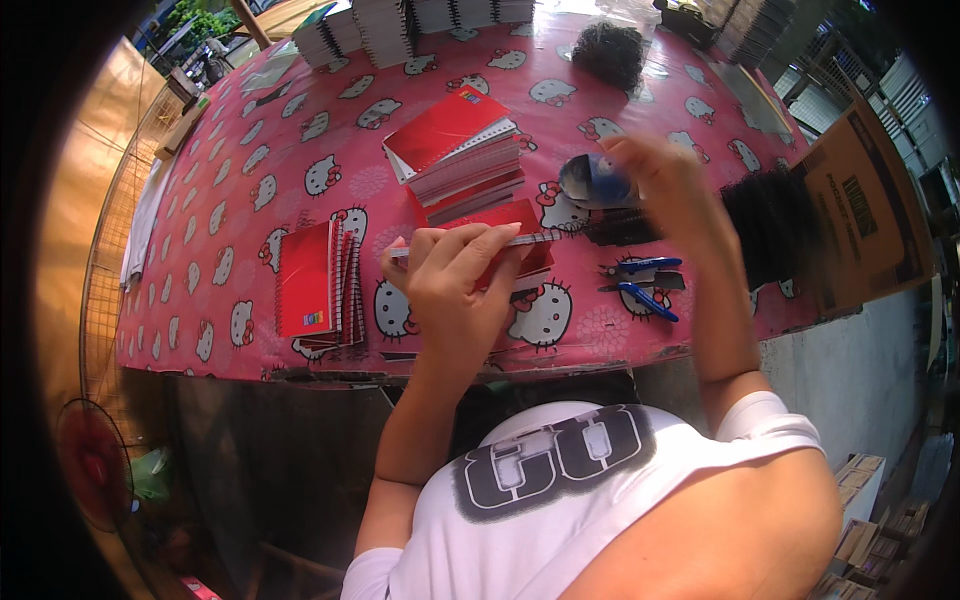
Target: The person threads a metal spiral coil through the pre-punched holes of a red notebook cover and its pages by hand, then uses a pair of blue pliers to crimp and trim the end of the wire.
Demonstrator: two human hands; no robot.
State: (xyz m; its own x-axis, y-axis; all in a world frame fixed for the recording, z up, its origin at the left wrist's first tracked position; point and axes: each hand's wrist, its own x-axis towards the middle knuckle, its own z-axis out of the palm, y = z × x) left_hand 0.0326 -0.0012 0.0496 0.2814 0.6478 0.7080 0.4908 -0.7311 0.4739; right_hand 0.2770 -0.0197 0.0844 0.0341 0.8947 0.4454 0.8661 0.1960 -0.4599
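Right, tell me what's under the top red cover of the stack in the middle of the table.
Beneath the top red cover, white page edges show, with more red lower down. The page faces are covered, as is the table directly beneath the stack.

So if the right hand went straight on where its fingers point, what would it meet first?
Likely the stack of red notebooks to its left, though the right hand is blurred and its height unclear: it might pass above, or brush the round blue thing beside it first.
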